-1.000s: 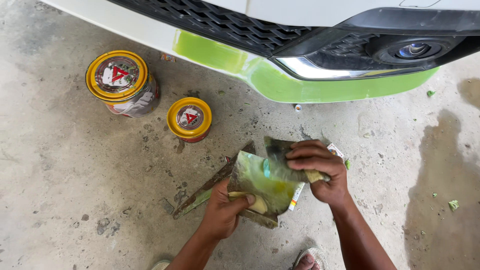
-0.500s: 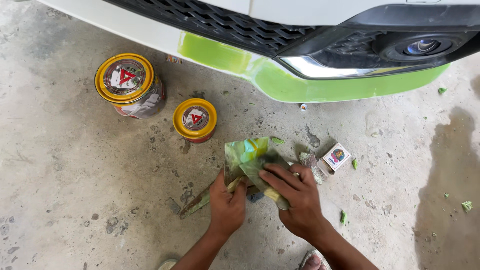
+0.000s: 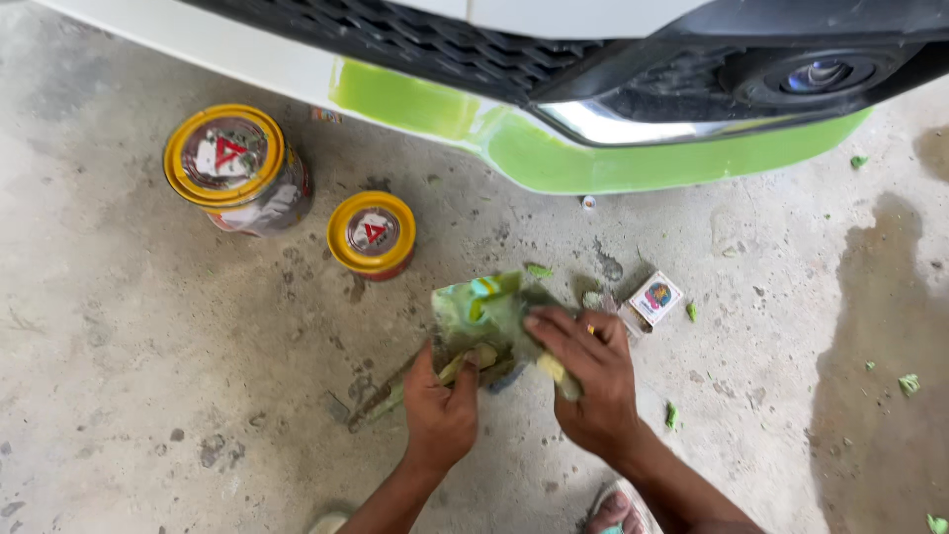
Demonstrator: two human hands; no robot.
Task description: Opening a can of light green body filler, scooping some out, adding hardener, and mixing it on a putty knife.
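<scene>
- Sheet [image 3: 484, 311], green-smeared, lies on the floor [image 3: 148, 396] at centre.
- Left hand [image 3: 442, 405] at 6 o'clock grasps a putty knife [image 3: 470, 364], likely scraping.
- Right hand [image 3: 588, 381] presses the sheet flat, steadying it.
- Cans [image 3: 371, 233] sit at 10 o'clock.

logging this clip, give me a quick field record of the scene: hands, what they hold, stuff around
left hand: pressing a green-smeared sheet on the concrete floor, with a thin tool under its fingers
right hand: on the same sheet, gripping a small yellowish piece
large tin: yellow lid on, upright, far left
small tin: yellow lid on, beside the large one
small box: just right of the hands
car bumper: white, green coat along its lower edge
</scene>
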